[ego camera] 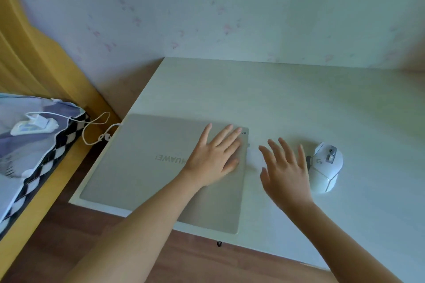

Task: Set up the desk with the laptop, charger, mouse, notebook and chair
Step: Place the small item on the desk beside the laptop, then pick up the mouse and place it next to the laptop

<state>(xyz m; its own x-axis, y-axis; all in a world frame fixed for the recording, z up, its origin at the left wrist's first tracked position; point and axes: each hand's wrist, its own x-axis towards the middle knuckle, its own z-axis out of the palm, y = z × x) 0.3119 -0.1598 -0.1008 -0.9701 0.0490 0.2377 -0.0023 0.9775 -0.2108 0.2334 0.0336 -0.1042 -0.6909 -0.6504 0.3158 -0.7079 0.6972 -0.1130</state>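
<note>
A closed silver laptop [147, 167] lies flat at the near left corner of the white desk [287, 103]. My left hand [215, 154] rests flat on the lid's right part, fingers straight. Over the desk between the laptop and the mouse is my right hand [286, 172], fingers spread, holding nothing. The white mouse [326, 166] sits just right of that hand, apart from it. A white charger [34, 124] lies on the bed at the left; its cable [96, 131] loops to the laptop's left edge. No notebook or chair is in view.
A bed [34, 145] with a patterned cover and a yellow frame stands close to the desk's left side, leaving a narrow gap of wooden floor [76, 236]. The desk backs against a wallpapered wall [230, 7].
</note>
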